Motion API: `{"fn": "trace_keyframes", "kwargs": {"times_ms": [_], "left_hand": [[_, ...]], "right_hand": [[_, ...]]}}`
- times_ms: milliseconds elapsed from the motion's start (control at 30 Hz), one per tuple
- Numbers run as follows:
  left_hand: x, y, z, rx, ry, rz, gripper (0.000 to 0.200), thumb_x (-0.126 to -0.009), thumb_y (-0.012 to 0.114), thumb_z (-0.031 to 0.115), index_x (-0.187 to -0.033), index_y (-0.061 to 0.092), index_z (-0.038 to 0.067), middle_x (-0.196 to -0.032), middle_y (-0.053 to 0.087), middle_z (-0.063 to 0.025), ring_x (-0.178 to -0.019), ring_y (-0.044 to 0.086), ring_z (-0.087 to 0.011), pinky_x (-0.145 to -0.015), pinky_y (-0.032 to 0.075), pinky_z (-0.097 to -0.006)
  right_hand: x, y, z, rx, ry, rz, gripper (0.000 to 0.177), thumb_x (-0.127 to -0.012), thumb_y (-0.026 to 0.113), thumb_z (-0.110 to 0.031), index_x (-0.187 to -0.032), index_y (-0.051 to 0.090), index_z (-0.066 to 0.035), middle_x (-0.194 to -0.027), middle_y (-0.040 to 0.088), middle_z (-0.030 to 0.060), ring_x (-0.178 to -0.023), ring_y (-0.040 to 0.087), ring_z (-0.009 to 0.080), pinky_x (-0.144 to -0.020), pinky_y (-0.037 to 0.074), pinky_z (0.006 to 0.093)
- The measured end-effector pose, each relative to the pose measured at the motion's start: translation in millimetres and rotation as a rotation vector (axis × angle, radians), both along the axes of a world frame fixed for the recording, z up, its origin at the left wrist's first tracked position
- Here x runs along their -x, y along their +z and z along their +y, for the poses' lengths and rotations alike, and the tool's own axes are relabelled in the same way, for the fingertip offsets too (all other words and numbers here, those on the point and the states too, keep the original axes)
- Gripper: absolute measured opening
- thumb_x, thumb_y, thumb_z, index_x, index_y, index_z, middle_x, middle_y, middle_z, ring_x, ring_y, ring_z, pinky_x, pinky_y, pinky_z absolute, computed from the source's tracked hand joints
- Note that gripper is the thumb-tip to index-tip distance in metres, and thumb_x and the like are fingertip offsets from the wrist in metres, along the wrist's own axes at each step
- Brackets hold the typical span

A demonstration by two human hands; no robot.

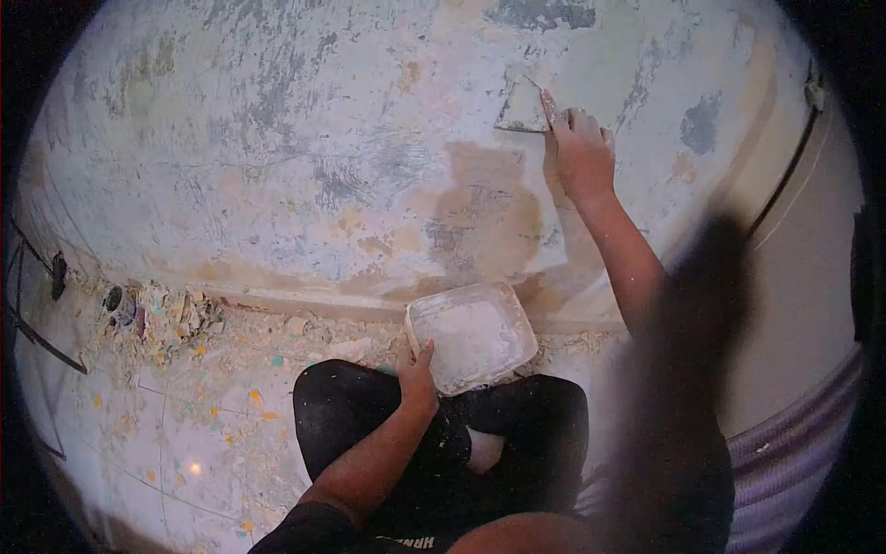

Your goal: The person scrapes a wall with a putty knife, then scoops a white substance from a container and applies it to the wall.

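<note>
My right hand (pixel 583 152) is closed around a putty knife (pixel 524 106), whose wide blade lies against the patchy wall (pixel 277 138), near the top of the view. The blade looks smeared with pale filler, and the handle is mostly covered by my fingers. Low in front of me, my left hand (pixel 418 379) grips the left side of a square plastic tub (pixel 517 319). White paste (pixel 466 334) coats the inside of the tub. It sits tilted above my crossed legs (pixel 351 406), close to the foot of the wall.
Scraped flakes and rubble (pixel 175 319) lie along the wall base and over the tiled floor (pixel 157 434). Dark cables or thin rods (pixel 37 337) stand at the far left. Ribbed purple fabric (pixel 794 462) lies at the right. A blurred dark shape (pixel 701 305) covers part of my right arm.
</note>
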State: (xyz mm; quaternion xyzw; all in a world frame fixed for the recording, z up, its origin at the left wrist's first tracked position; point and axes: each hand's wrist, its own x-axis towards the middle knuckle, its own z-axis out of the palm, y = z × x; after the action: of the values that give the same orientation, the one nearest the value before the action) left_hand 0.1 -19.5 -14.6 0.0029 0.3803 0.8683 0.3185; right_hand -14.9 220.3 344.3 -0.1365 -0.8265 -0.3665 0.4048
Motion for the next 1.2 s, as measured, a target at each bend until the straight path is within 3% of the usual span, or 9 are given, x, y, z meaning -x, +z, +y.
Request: {"fn": "trace_keyframes", "kwargs": {"times_ms": [67,300,400,567,800,1000,1067,1200], "left_hand": [[-2,-2,4,-0.050,0.055,0.016,0.043,-0.096,0.063,0.016,-0.132,0.052,-0.006,-0.119,0.062,-0.0163,-0.103,0.063,-0.0258,-0.088,0.052,-0.0376],[-6,17,-5,-0.086,0.025,-0.071,0.046,-0.097,0.063,0.017,-0.135,0.049,-0.005,-0.121,0.061,-0.0162,-0.105,0.063,-0.0267,-0.089,0.052,-0.0379],[-2,9,-6,-0.050,-0.007,-0.071,0.047,-0.096,0.062,0.022,-0.136,0.047,0.001,-0.119,0.061,-0.0152,-0.107,0.062,-0.0301,-0.092,0.052,-0.0449],[-1,9,-6,-0.027,-0.025,-0.098,0.046,-0.098,0.060,0.023,-0.135,0.047,0.001,-0.120,0.061,-0.0157,-0.106,0.062,-0.0307,-0.089,0.052,-0.0455],[0,16,-9,-0.041,0.005,-0.030,0.047,-0.098,0.059,0.021,-0.136,0.046,-0.002,-0.122,0.060,-0.0172,-0.108,0.061,-0.0316,-0.092,0.052,-0.0442],[0,-2,1,-0.064,-0.041,0.009,0.049,-0.097,0.061,0.022,-0.137,0.045,-0.002,-0.122,0.060,-0.0168,-0.108,0.061,-0.0311,-0.092,0.052,-0.0443],[-4,3,0,-0.088,0.010,-0.072,0.045,-0.096,0.064,0.017,-0.134,0.051,-0.003,-0.117,0.064,-0.0139,-0.100,0.065,-0.0256,-0.087,0.053,-0.0370],[-4,18,-6,-0.035,0.057,-0.146,0.045,-0.096,0.063,0.017,-0.133,0.050,-0.005,-0.118,0.063,-0.0154,-0.102,0.064,-0.0261,-0.089,0.052,-0.0372]], "right_hand": [[2,1,-4,0.013,0.022,0.025,0.057,-0.094,0.055,-0.020,-0.150,0.044,-0.027,-0.103,0.058,0.0055,-0.096,0.059,0.0237,-0.083,0.044,0.0436],[14,4,-10,-0.021,-0.023,-0.037,0.062,-0.091,0.053,-0.013,-0.150,0.044,-0.027,-0.099,0.058,0.0053,-0.095,0.058,0.0228,-0.081,0.044,0.0429],[14,3,-7,-0.014,-0.063,-0.058,0.060,-0.092,0.052,-0.012,-0.150,0.044,-0.025,-0.097,0.058,0.0052,-0.094,0.058,0.0225,-0.081,0.044,0.0431],[4,1,1,-0.009,-0.038,-0.060,0.056,-0.096,0.053,-0.020,-0.151,0.043,-0.025,-0.095,0.058,0.0050,-0.092,0.059,0.0223,-0.079,0.044,0.0425],[-12,6,-13,0.016,-0.137,-0.092,0.058,-0.095,0.053,-0.017,-0.152,0.041,-0.027,-0.103,0.059,0.0041,-0.098,0.059,0.0215,-0.084,0.046,0.0409],[4,11,-15,-0.029,0.009,-0.012,0.061,-0.094,0.057,-0.023,-0.152,0.041,-0.029,-0.098,0.058,0.0047,-0.094,0.059,0.0222,-0.079,0.044,0.0434],[11,9,-14,-0.031,-0.100,-0.060,0.063,-0.093,0.055,-0.020,-0.154,0.038,-0.029,-0.098,0.059,0.0062,-0.095,0.060,0.0230,-0.081,0.044,0.0458],[14,5,-17,0.045,-0.126,-0.092,0.065,-0.093,0.053,-0.017,-0.154,0.037,-0.030,-0.098,0.060,0.0069,-0.095,0.060,0.0238,-0.080,0.045,0.0453]]}}
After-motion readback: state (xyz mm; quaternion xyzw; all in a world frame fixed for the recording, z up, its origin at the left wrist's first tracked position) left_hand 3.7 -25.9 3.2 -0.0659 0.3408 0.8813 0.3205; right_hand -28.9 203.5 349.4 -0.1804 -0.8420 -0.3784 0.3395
